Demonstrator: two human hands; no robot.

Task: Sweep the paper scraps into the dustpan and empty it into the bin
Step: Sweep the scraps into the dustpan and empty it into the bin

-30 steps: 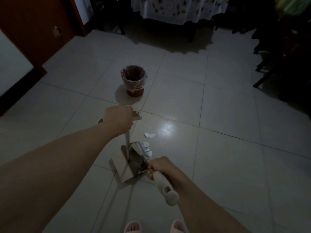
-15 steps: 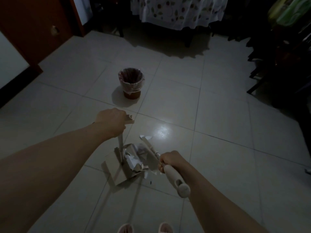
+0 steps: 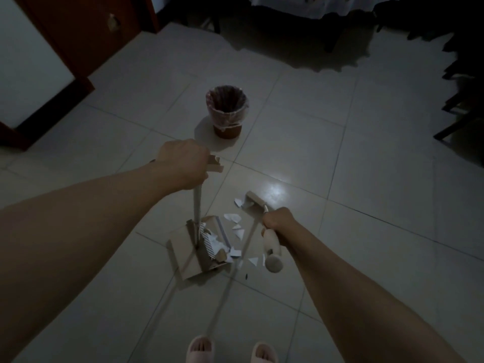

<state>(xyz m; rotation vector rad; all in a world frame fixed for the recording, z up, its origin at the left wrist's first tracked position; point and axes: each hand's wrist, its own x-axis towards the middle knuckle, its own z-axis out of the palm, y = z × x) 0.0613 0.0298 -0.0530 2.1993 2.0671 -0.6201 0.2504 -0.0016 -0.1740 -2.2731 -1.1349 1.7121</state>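
My left hand grips the top of the upright handle of a beige dustpan that rests on the tiled floor. Some white paper scraps lie inside the pan by its comb teeth. More paper scraps lie on the floor just right of the pan's mouth. My right hand holds a pale-handled broom; its head rests on the floor beyond the scraps. A brown bin lined with a clear bag stands further off, straight ahead.
A dark wooden door and frame run along the left. A table with a patterned cloth stands at the far side, dark chairs at the right. My slippered feet are at the bottom edge.
The broom head has swung away from the dustpan mouth to the far side of the loose scraps. The view has tilted down and come closer. Several scraps now lie outside the pan.
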